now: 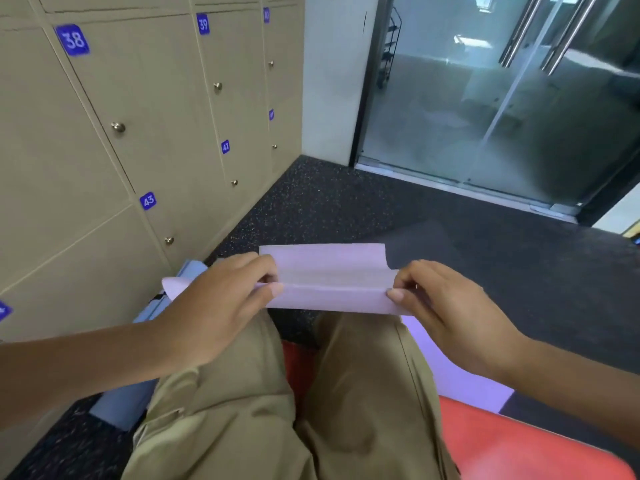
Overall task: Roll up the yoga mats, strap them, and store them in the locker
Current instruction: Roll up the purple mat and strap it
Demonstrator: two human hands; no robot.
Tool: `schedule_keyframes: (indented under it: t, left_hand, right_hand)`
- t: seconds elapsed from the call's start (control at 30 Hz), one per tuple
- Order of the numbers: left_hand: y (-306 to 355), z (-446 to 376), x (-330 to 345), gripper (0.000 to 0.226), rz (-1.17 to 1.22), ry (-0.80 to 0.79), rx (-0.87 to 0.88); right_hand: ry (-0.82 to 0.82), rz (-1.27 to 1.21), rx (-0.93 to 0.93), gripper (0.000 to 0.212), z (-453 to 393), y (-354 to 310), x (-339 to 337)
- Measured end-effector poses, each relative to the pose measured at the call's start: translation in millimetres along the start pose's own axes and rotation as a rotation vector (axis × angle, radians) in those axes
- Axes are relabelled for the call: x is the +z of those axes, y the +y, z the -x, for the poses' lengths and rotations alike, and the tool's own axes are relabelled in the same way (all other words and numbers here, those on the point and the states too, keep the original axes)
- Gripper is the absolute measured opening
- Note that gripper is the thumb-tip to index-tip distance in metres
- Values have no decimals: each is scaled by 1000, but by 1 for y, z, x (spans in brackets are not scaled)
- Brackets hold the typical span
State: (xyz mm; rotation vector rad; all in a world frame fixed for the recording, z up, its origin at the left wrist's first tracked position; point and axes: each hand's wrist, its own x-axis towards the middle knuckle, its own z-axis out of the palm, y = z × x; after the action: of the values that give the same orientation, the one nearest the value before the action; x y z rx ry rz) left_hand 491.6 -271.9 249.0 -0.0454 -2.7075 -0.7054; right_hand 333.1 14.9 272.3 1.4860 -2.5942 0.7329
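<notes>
A: Filling the frame from nine to twelve o'clock: bank of beige numbered lockers with round metal knobs [145,109], every visible door closed. At one o'clock, frosted glass sliding door [485,98]. Underfoot, dark speckled rubber floor [311,202].

B: And the task's own thing?

A: Dead centre, over the knees: thin lilac yoga mat [329,278], near edge folded back on itself into a first tight turn, the rest trailing down past the right knee toward five o'clock. Likely raised to lap height so the opening fold can be kept square and snug.

B: Anything else nearby?

A: At eight o'clock against the lockers, pale blue mat [152,306], flat or loosely folded, hard to tell which. Beneath the legs, toward five o'clock, red padded seat [502,441]. No strap visible.

B: The hands?

A: Left hand [221,306] at the fold's left end, fingers curled over the top, thumb underneath, pinching the doubled layer. Right hand [446,306] mirroring it at the right end, fingertips tucked into the crease. Both clamped on the mat, well apart, probably to keep the roll even across its width.

B: Progress?

A: Early, by appearances: rolling barely begun, strapping and storing not yet done.
</notes>
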Motion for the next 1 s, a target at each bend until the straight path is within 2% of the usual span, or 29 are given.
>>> schedule_keyframes:
  t: [0.27,0.43,0.6,0.7,0.83,1.0]
  left_hand:
    - [0,55,38,25,126,-117,-148]
    - [1,73,56,24,96,-163,-156]
    - [-4,83,71,27,44,-150,-215]
    - [-4,84,79,25,2,-133,-223]
    - [-10,74,80,29,59,-126,-266]
    - [-34,56,70,30,84,-286,-218]
  right_hand:
    - [-85,-69,33,25,62,3,52]
    - [-138,-59,50,21,70,3,67]
    - [-209,-67,70,27,72,8,74]
    - [-225,-122,118,26,68,10,77]
    - [-278,-242,202,22,59,18,80]
    - [-213,-460,326,15,55,20,83]
